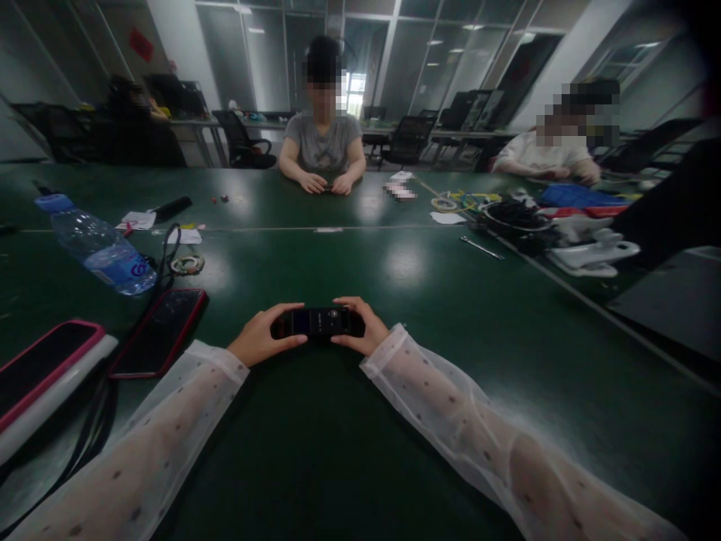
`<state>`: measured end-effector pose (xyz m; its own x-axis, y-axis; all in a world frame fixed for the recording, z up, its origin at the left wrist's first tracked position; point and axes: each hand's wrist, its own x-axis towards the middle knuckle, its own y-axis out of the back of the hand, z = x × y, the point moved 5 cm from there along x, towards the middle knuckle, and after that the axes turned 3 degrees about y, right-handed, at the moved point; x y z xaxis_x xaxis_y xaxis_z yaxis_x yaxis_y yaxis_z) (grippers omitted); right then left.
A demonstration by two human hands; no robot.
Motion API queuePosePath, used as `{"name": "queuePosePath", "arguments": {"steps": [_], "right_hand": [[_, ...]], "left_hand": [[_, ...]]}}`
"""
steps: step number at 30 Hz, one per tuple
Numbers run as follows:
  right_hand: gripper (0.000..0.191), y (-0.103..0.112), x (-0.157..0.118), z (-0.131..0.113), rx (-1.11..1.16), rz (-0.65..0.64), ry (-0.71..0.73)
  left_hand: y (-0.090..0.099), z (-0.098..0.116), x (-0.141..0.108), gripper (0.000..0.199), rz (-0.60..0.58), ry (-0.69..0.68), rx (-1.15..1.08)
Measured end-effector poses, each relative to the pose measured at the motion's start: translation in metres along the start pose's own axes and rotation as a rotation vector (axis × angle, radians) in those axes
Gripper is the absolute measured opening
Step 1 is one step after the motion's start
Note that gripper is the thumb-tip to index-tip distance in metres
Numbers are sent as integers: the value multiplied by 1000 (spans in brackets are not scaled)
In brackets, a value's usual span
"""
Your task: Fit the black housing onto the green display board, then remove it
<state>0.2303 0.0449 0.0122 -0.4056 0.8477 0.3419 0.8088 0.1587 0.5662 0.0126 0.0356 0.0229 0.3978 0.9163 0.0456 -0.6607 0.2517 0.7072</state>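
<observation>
A small black handheld device with a screen (321,321) lies level at the middle of the green table. Its face shows a dark bluish panel and some small white marks; the exact kind is unclear. My left hand (267,332) grips its left end, thumb at the near edge and fingers along the far edge. Around the right end, my right hand (363,324) is closed in the same way. Both ends of the device are partly hidden by my hands. Sheer white dotted sleeves cover both my forearms.
Left of my hands lie a red-edged phone (161,334), a pink-framed phone (48,364), black cables and a tilted water bottle (104,248). A wrench (481,248) and cluttered cables (515,214) lie to the right. Across the green table (315,255) sit a person in grey (322,143) and another in white.
</observation>
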Motion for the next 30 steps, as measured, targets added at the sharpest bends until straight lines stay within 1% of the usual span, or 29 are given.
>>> {"name": "queuePosePath", "arguments": {"steps": [2, 8, 12, 16, 21, 26, 30], "right_hand": [[67, 1, -1, 1, 10, -9, -5], [66, 1, -1, 10, 95, -40, -56], [67, 1, -1, 12, 111, -44, -78], [62, 0, -2, 11, 121, -47, -106], [59, -1, -1, 10, 112, -56, -94], [63, 0, 1, 9, 140, -64, -81], [58, 0, 0, 10, 136, -57, -87]], "left_hand": [[0, 0, 0, 61, -1, 2, -12], [0, -3, 0, 62, -10, 29, -45], [0, -3, -1, 62, -1, 16, -54], [1, -1, -1, 62, -14, 29, -61], [0, -1, -1, 62, -13, 35, -62], [0, -2, -1, 68, 3, 30, -103], [-1, -3, -1, 69, 1, 40, -119]]}}
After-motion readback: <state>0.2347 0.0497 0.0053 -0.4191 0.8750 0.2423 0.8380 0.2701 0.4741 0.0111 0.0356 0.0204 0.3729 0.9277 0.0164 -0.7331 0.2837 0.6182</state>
